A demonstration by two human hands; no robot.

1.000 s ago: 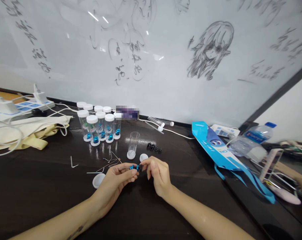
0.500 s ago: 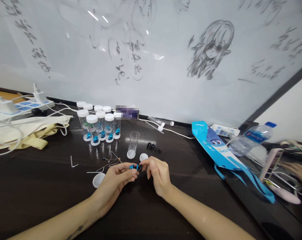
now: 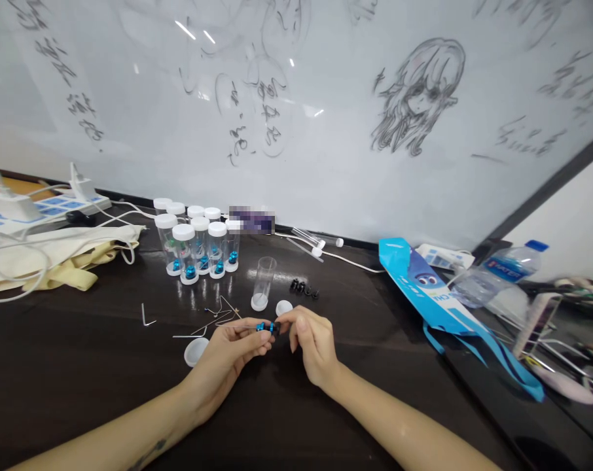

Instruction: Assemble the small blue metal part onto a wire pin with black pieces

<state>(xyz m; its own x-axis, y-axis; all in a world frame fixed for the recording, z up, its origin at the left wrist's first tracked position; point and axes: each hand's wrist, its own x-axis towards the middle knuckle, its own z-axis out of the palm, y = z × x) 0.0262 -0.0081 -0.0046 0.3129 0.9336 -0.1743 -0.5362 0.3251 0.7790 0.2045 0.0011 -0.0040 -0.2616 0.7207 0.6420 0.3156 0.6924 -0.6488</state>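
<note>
My left hand [image 3: 230,353] is closed, thumb and fingers pinching a small blue and black metal part [image 3: 264,326] with a thin rod running out to its left. At the part's black end, the fingertips of my right hand [image 3: 316,340] are bent together against it. Just beyond stands an uncapped clear tube [image 3: 264,278], with a white cap [image 3: 284,307] lying near my right fingers. Another white cap [image 3: 196,352] rests beside my left wrist. Bent thin wires [image 3: 220,313] lie behind my left hand, and several small black pieces [image 3: 304,289] sit past my right hand.
Several capped tubes [image 3: 184,252] with blue parts inside stand at the back left. A hex key [image 3: 144,317] lies in front of them. On the left are a cloth bag [image 3: 80,252] and a power strip [image 3: 55,206]; on the right, a blue bag [image 3: 424,288] and a water bottle [image 3: 512,268].
The whole view has shifted slightly. Both my hands keep nearly the same hold on the blue and black part. At the far right, another person's hand has moved mostly out of view.
</note>
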